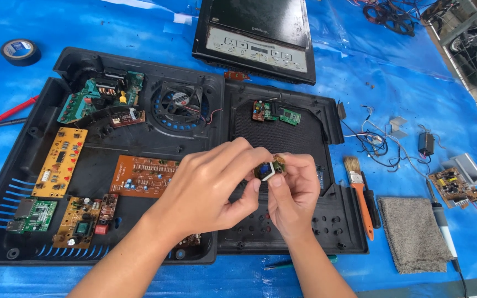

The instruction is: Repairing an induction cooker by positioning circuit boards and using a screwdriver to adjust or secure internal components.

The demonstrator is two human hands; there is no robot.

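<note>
Both forearms rise from the bottom edge and meet at the centre of the frame. The left hand (211,185) curls palm-down, thumb and forefinger pinching a small green circuit module with a white-edged dark part (268,169). The right hand (293,193) pinches the same piece from the other side, fingers bent inward; its exact grip is partly hidden. They hover over the open black plastic appliance casing (282,132), near the orange-handled paintbrush (360,193) at centre right.

Blue tarp (139,22) under black casing halves (282,138), tape roll (20,51), brush (358,190), grey cloth (413,234).
</note>
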